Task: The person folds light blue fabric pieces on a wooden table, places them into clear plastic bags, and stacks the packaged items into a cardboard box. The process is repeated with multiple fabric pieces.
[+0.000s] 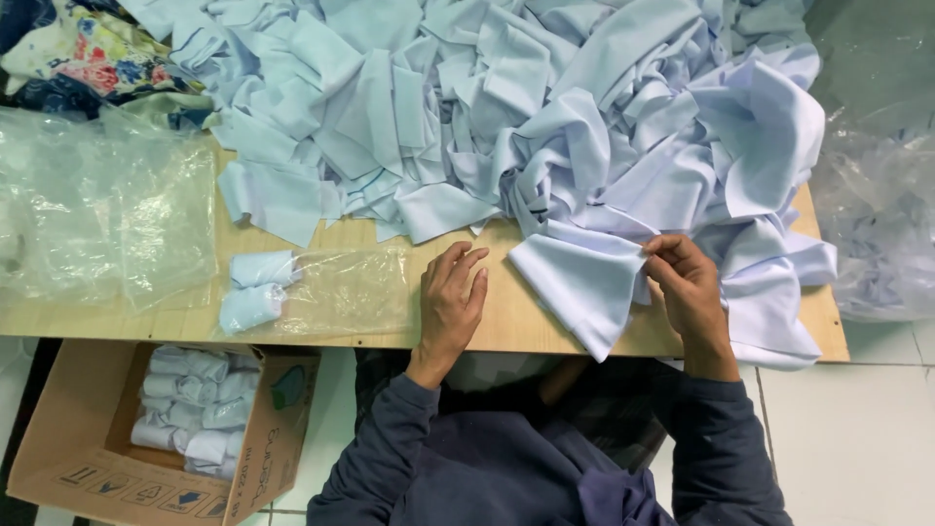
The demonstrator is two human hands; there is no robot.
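Fingers (654, 255) pinch smooth pale-blue fabric piece (582, 282).

Cloth pile (545, 127) on table (506, 321), box (156, 429) below-left

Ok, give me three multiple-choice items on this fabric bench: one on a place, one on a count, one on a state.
1. Where is the cardboard box?
A. On the wooden table
B. On the floor below the table's near edge
C. On the cloth pile

2. How many rolled cloth bundles lie on the table?
A. Two
B. Five
C. None

3. What is the right hand doing?
A. Resting flat on bare wood
B. Pinching the edge of a pale blue cloth piece
C. Holding scissors

Answers: 1 B, the box sits on tiles under the table edge. 2 A, two rolls lie by the clear bag. 3 B, its fingertips grip the cloth's edge; the left hand lies flat.
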